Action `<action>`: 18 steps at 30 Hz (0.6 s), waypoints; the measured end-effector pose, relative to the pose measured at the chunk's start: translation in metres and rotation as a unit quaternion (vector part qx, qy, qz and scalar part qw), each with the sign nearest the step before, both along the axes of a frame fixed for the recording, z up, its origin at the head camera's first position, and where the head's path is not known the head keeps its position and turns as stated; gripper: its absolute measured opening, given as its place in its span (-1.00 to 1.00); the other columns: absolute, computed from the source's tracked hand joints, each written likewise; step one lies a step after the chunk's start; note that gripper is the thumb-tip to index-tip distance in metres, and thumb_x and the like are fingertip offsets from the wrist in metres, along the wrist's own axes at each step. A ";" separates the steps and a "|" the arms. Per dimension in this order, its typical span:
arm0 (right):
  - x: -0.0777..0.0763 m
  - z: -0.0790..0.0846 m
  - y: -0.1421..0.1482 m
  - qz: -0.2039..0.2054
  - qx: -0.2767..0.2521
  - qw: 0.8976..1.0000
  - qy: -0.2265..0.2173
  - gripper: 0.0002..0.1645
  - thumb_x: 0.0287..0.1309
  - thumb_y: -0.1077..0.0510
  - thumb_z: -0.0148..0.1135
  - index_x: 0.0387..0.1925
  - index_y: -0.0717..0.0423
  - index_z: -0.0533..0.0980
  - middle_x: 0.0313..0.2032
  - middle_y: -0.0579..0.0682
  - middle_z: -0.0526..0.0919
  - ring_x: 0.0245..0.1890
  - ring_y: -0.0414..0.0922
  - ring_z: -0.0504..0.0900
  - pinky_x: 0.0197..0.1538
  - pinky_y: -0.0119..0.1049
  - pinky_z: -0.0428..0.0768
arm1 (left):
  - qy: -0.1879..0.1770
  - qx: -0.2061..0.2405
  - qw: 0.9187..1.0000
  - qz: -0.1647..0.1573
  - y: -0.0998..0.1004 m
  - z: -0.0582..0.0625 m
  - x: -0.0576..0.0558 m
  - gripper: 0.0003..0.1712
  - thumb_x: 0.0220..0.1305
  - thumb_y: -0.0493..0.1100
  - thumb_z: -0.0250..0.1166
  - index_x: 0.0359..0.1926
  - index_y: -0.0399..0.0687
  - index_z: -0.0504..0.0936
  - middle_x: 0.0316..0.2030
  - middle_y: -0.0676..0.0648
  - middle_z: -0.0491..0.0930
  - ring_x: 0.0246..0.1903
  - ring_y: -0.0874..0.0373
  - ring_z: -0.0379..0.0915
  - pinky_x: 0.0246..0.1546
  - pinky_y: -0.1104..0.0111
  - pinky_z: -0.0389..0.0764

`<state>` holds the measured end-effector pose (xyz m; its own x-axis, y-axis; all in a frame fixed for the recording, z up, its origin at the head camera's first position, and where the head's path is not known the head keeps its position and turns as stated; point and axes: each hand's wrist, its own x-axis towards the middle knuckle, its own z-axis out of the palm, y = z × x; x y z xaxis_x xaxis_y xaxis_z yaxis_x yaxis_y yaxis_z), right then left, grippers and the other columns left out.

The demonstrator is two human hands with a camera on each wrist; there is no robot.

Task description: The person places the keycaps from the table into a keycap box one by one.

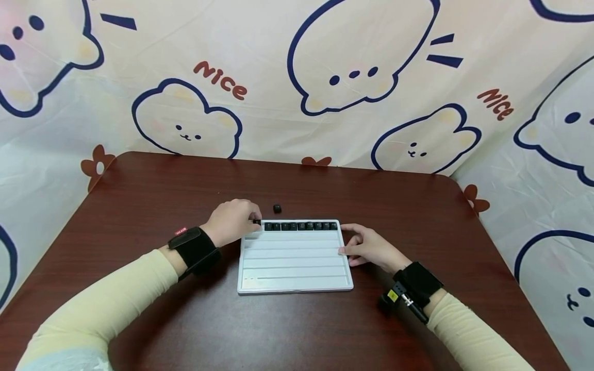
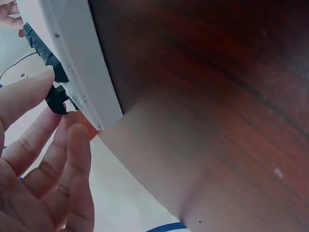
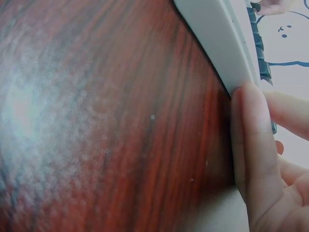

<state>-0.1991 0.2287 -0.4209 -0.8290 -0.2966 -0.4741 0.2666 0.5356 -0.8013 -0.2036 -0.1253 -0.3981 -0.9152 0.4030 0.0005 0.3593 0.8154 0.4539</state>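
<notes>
A white tray (image 1: pixel 297 262) with ridged rows lies flat on the table. Black keycaps (image 1: pixel 306 226) line its top row. At the row's left end, my left hand (image 1: pixel 231 222) pinches one black keycap (image 2: pixel 55 100) between thumb and fingers. In the left wrist view it sits right at the tray's edge beside the neighbouring keycap, its hollow underside partly showing. On the other side, my right hand (image 1: pixel 371 249) holds the tray's right edge near the upper corner, the thumb (image 3: pixel 253 111) against the rim and the index finger along the corner.
One loose black keycap (image 1: pixel 277 208) lies on the brown table (image 1: pixel 297 330) just behind the tray. A cloth backdrop (image 1: pixel 274 134) printed with cartoon bears hangs around the table's far and side edges. Both wrists wear black straps (image 1: pixel 197 252).
</notes>
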 end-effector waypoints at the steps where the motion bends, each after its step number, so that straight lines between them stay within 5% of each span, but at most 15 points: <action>1: 0.000 0.000 0.000 -0.001 0.001 1.000 0.000 -0.10 0.30 0.28 0.38 0.52 0.29 0.12 -0.33 0.11 0.60 -0.40 -0.14 0.64 -0.32 -0.29 0.70 | 0.005 -0.003 1.000 0.000 0.000 0.000 0.001 -0.84 0.24 -0.15 0.51 -0.19 -0.09 0.80 -0.25 -0.04 0.68 -0.26 0.11 0.58 -0.23 0.19 0.62; 18: 0.000 0.000 0.000 -0.004 -0.003 1.000 -0.001 -0.09 0.28 0.28 0.38 0.52 0.28 0.13 -0.34 0.10 0.59 -0.45 -0.15 0.63 -0.33 -0.29 0.69 | 0.047 -0.012 0.999 -0.011 0.008 -0.010 0.005 -0.79 0.18 -0.17 0.55 -0.20 -0.10 0.76 -0.29 -0.02 0.66 -0.26 0.12 0.60 -0.25 0.20 0.62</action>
